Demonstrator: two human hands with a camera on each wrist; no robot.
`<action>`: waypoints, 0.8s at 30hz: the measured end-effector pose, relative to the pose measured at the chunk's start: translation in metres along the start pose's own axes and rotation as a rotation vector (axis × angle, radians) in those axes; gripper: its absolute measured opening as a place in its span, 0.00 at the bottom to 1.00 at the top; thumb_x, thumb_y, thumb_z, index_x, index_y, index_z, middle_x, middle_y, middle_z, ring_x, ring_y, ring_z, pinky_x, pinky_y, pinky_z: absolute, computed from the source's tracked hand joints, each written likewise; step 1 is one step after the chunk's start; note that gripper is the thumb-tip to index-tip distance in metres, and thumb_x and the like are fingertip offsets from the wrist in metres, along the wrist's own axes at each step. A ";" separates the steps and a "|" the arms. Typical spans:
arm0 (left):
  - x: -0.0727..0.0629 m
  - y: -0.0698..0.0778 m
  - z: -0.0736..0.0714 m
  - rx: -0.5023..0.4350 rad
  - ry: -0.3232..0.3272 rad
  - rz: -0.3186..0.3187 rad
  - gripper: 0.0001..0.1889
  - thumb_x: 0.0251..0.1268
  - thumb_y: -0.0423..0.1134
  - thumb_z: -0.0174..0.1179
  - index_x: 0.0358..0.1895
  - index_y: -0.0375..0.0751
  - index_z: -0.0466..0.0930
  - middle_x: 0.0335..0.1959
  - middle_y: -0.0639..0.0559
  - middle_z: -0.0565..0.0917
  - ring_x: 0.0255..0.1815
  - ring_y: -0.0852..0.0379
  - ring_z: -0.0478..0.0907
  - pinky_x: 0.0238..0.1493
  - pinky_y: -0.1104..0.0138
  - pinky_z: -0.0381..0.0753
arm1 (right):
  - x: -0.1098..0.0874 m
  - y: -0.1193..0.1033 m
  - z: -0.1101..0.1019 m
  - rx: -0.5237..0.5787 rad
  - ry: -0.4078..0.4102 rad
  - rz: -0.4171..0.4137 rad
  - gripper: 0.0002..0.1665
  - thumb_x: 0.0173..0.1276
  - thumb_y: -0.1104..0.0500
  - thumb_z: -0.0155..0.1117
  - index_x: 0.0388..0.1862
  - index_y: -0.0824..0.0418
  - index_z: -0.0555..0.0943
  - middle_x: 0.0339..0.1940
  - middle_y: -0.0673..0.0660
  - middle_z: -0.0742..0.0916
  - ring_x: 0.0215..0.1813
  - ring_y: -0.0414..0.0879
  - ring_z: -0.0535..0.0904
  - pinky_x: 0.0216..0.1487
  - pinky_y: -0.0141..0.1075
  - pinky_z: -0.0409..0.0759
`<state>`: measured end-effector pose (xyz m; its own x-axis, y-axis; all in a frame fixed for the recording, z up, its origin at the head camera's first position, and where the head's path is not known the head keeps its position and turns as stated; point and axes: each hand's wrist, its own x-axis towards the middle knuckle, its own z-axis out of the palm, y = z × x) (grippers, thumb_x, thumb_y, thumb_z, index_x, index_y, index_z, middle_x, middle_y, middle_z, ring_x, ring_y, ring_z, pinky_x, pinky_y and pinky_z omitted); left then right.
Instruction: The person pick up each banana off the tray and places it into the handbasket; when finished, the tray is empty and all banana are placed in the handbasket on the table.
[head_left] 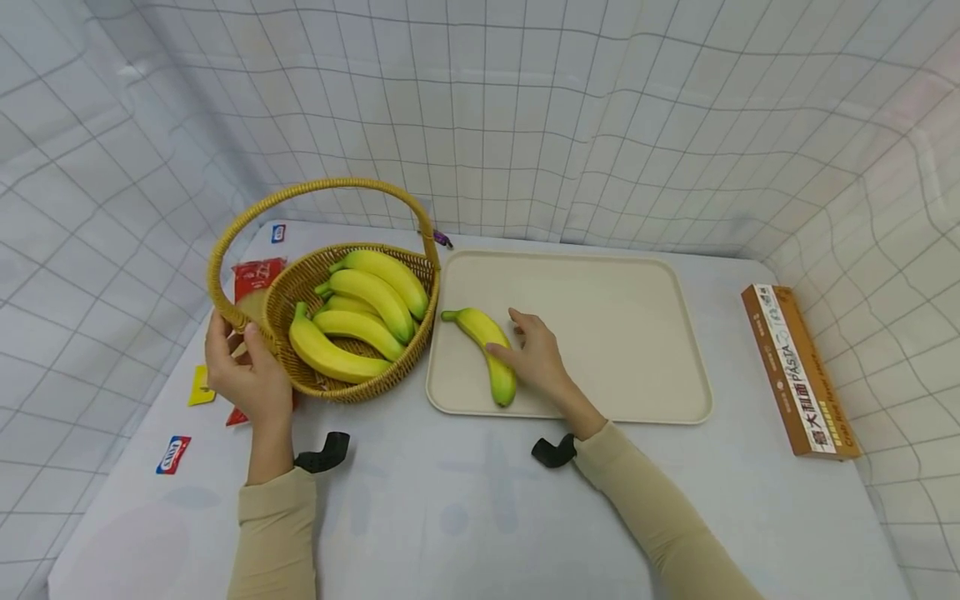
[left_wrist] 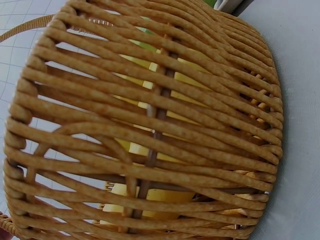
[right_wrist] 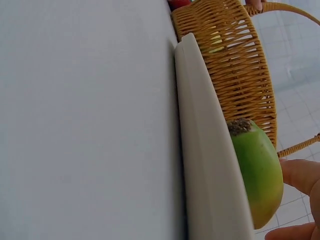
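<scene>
My left hand [head_left: 251, 371] grips the handle of a wicker basket [head_left: 405, 367] at its lower left end, fingers curled round it. Several yellow bananas [head_left: 367, 292] with green tips lie in the basket; through the weave in the left wrist view, yellow [left_wrist: 165, 202] shows. A single banana [head_left: 480, 342] rests near the left side of the beige tray [head_left: 600, 333]. Over the tray, my right hand [head_left: 536, 354] is beside this banana, fingers spread and the thumb overlapping its edge. In the right wrist view, the banana's green end [right_wrist: 255, 160] shows above the tray rim, fingertips close by.
A brown pasta box [head_left: 802, 371] lies at the right of the table. Red packaging [head_left: 257, 275] sits partly behind the basket, with a yellow card [head_left: 201, 386] and a small red-and-blue packet [head_left: 173, 455] at the left. White gridded sheeting [head_left: 510, 125] surrounds the table.
</scene>
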<state>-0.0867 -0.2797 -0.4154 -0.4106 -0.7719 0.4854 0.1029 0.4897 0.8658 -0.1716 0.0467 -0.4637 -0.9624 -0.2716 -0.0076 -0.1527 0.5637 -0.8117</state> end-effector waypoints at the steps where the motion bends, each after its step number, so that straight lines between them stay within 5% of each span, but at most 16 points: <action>1: 0.000 0.000 0.000 -0.001 0.000 0.001 0.18 0.72 0.38 0.53 0.63 0.51 0.76 0.56 0.51 0.82 0.48 0.70 0.75 0.46 0.76 0.75 | 0.000 0.000 0.001 -0.008 -0.002 -0.005 0.44 0.62 0.50 0.71 0.72 0.66 0.66 0.64 0.64 0.77 0.60 0.57 0.76 0.60 0.47 0.76; 13: 0.001 0.000 -0.001 0.002 0.002 -0.002 0.18 0.72 0.39 0.53 0.63 0.52 0.76 0.56 0.53 0.82 0.48 0.69 0.75 0.46 0.77 0.75 | -0.006 -0.005 0.010 -0.087 -0.018 -0.020 0.39 0.60 0.50 0.71 0.66 0.67 0.73 0.50 0.62 0.82 0.47 0.51 0.76 0.49 0.42 0.77; 24: -0.001 0.003 -0.004 -0.013 -0.027 0.005 0.18 0.73 0.41 0.54 0.64 0.52 0.76 0.57 0.52 0.81 0.49 0.66 0.76 0.47 0.76 0.75 | -0.007 -0.002 0.000 -0.055 0.069 0.008 0.34 0.59 0.54 0.69 0.63 0.66 0.77 0.47 0.62 0.84 0.48 0.53 0.78 0.48 0.43 0.79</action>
<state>-0.0826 -0.2790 -0.4129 -0.4341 -0.7583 0.4864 0.1171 0.4878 0.8651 -0.1644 0.0478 -0.4619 -0.9766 -0.2132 0.0281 -0.1552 0.6085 -0.7782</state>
